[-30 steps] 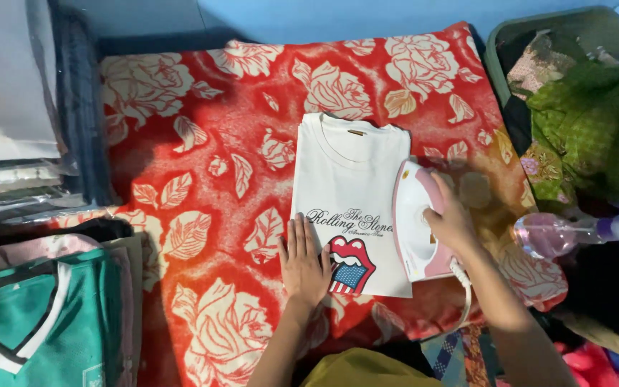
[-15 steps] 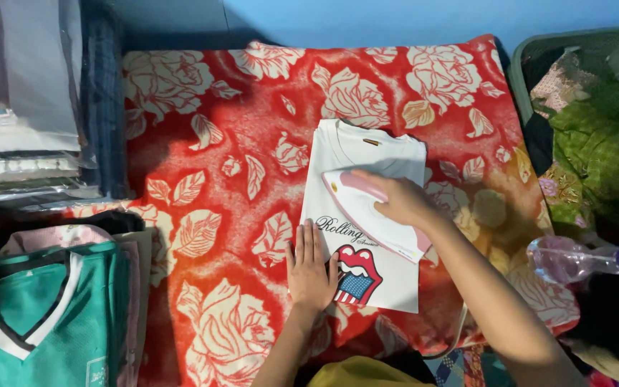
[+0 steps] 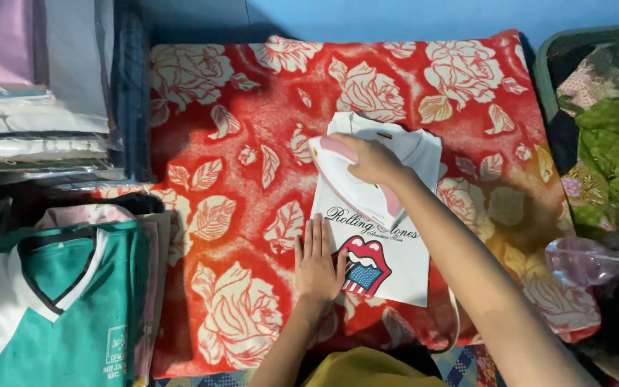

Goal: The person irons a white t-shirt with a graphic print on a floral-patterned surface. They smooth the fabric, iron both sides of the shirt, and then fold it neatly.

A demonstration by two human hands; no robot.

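A folded white t-shirt (image 3: 406, 261) with a red lips print lies on a red blanket (image 3: 238, 143) with cream roses. My right hand (image 3: 372, 159) grips the handle of a white and pink clothes iron (image 3: 349, 183), which rests on the shirt's upper left part. My left hand (image 3: 318, 264) lies flat, fingers together, on the shirt's lower left edge, pressing it down.
A stack of folded clothes topped by a green and white jersey (image 3: 59, 301) sits at lower left. More folded garments (image 3: 37, 93) are piled at upper left. A basket with green fabric (image 3: 610, 143) stands at right, a clear plastic bottle (image 3: 592, 259) beside it.
My right hand has slid the iron from the shirt's right side across to its upper left. My left hand has stayed flat on the shirt's lower left edge.
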